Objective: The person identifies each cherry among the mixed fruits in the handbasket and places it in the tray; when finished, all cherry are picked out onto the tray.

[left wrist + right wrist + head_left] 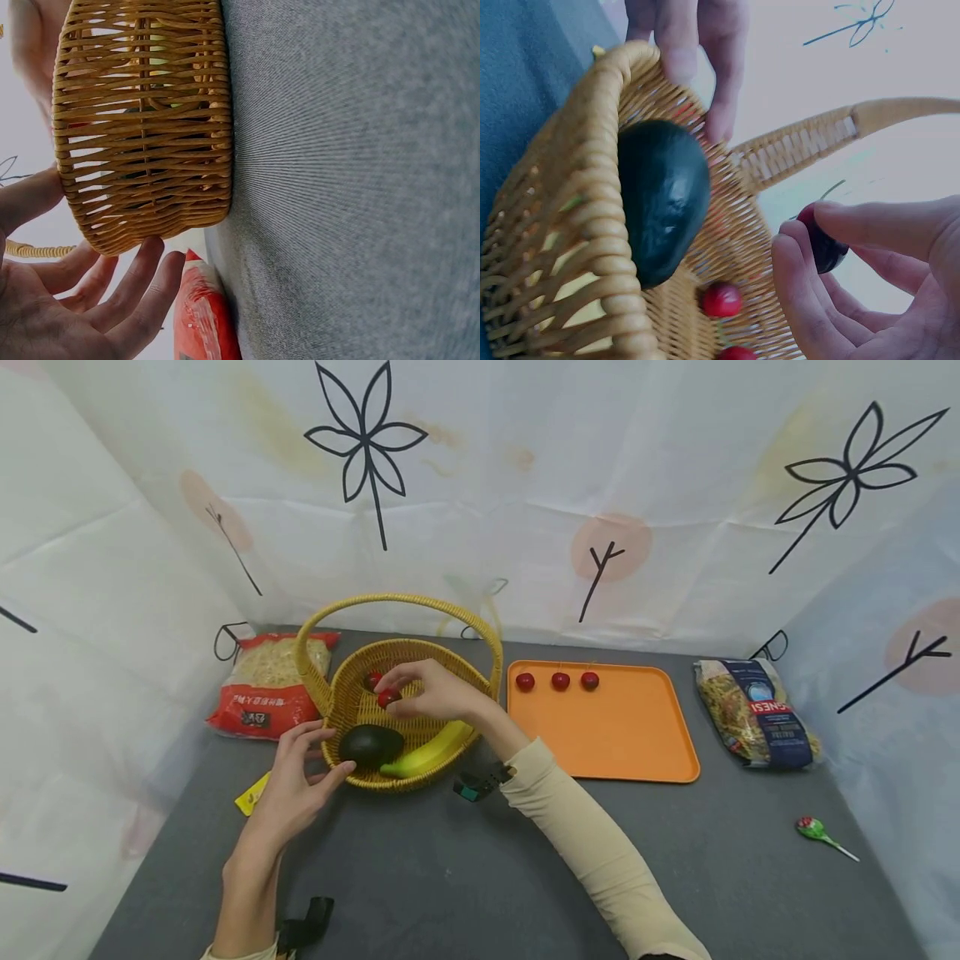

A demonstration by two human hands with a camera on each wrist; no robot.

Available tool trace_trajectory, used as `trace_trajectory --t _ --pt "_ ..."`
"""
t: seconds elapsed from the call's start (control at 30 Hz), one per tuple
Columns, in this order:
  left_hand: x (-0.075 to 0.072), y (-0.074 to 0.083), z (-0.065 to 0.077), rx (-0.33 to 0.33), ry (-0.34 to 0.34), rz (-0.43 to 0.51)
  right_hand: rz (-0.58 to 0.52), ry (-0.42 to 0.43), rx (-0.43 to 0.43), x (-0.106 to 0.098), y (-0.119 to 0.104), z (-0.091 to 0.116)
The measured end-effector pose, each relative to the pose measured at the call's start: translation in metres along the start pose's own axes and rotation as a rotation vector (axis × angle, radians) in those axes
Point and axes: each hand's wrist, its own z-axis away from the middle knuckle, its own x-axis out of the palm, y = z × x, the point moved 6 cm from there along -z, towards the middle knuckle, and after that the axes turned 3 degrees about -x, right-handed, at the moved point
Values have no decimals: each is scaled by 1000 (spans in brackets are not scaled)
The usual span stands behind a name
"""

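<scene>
Head view: your right grip (437, 695) pinches a cherry (388, 697) over the 10 o'clock side of the basket (408, 653); your left grip (296, 785), fingers spread, touches it at 8 o'clock. Probable step: cherry transfer, direction unclear. Next move likely requires a light pinch and steadied basket.

Stemmed red cherry (827, 253), pinched, over yellow basket (348, 702)

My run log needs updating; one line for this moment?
right hand: pinches cherry over basket | left hand: touches basket | orange tray: three cherries
</scene>
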Motion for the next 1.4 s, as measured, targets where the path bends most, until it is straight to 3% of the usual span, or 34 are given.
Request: trace_trajectory --t 0.13,0.4,0.6,0.73,0.87,1.03,1.4 --pt "-1 2 1 26 17 -5 -96 -3 -40 -2 -10 26" --pt "-2 4 2 33 17 -12 -165 41 -115 -13 -24 88" --pt "-1 4 1 33 14 -9 -177 75 -118 -29 -14 132" --pt "-1 4 0 40 16 -9 -158 119 -113 -44 4 154" --pt "-1 3 1 37 18 -16 -189 178 -82 -57 32 166" --pt "-1 2 1 31 20 -22 -204 256 45 -69 67 172" --pt "-1 2 0 35 13 -13 5 303 155 -70 118 162"
